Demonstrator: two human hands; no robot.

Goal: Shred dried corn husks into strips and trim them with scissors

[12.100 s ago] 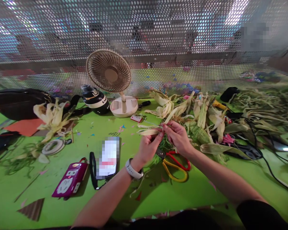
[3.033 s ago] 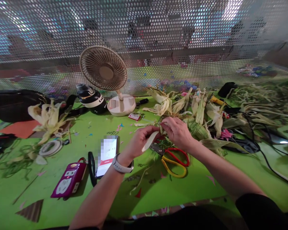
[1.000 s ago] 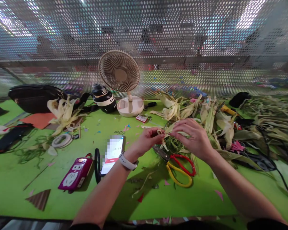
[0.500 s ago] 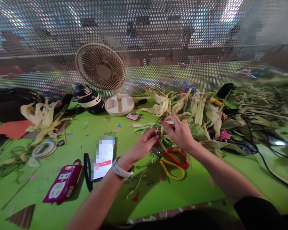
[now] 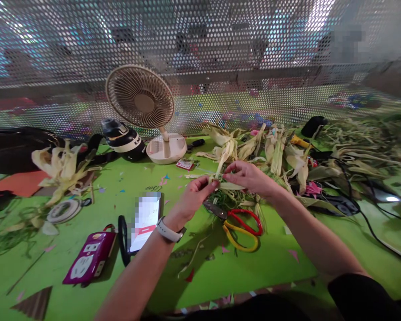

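My left hand [image 5: 191,200], with a pale watch strap at the wrist, pinches a pale corn husk [image 5: 222,164] between thumb and fingers. Beside it my right hand [image 5: 252,179] is closed, fingertips pressed together on a strip of the same husk. One husk length points up and away between the hands; another flat strip [image 5: 233,186] runs below the right fingers. Fine green shreds [image 5: 225,199] lie under both hands. Scissors [image 5: 223,216] with one red and one yellow handle rest on the green table [image 5: 280,258], just below the hands.
A fan [image 5: 169,147], a black bottle [image 5: 125,140] and a small red-white box [image 5: 185,164] stand behind. To the left are a lit phone [image 5: 145,223], a purple power strip [image 5: 90,258] and a tape roll [image 5: 64,210]. Husk piles [image 5: 361,147] and cables cover the right.
The right hand has dropped slightly and shifted right, fingers now level. The husk between the hands has come into plain view, one length pointing away and another lying sideways. The scissors stay put.
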